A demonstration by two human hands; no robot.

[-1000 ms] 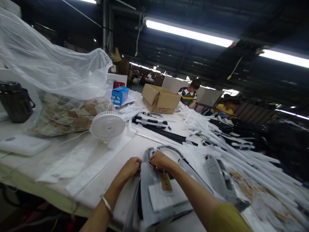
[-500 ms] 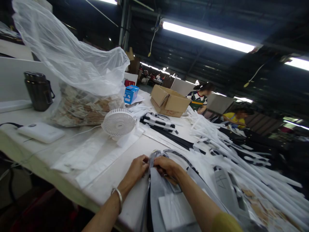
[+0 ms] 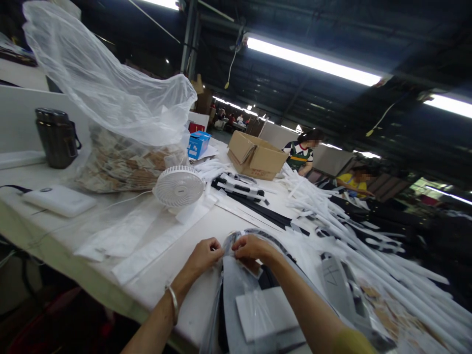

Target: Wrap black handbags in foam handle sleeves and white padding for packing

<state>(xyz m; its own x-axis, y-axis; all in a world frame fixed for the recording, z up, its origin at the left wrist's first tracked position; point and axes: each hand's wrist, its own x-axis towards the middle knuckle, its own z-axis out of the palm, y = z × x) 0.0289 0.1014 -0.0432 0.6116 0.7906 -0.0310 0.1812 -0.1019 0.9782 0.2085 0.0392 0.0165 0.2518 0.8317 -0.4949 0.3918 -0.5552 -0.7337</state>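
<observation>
Head view: white table (image 3: 197,228), wide. Wrapped bag (image 3: 232,297), lies near, centre. Right hand (image 3: 255,247), closed on the bag's far end. Left hand (image 3: 205,253), just left, fingertips together; cannot tell any hold. Brown tag (image 3: 252,267), hanging clear a second ago, now sits partly beneath the right hand; work remains there.

I'm on a factory workshop floor: fluorescent tubes (image 3: 313,61) hang beneath a dark roof (image 3: 332,22), my broad desk (image 3: 202,223) carries a heap of white-wrapped strips (image 3: 387,268) on the right and an open cardboard carton (image 3: 267,161) at the far side, and beyond are a co-worker in a patterned top (image 3: 297,153) and another in yellow (image 3: 350,181).
</observation>
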